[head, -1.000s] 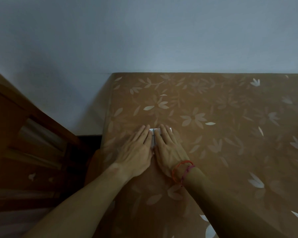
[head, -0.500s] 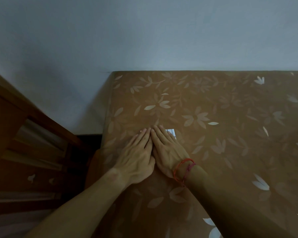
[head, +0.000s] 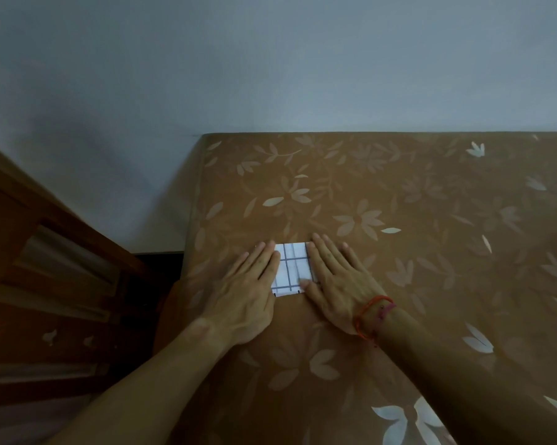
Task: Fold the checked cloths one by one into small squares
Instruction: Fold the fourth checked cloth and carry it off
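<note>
Since the cloth (head: 291,268) lies folded mid-frame on the table (head: 431,252), squarely between both hands, I judge neither nearer: each covers one side edge. The left hand (head: 248,290) and right hand (head: 338,284) lie flat, fingers straight and close together, pressing down and pointing up the frame. The visible strip runs longer that way too.
</note>
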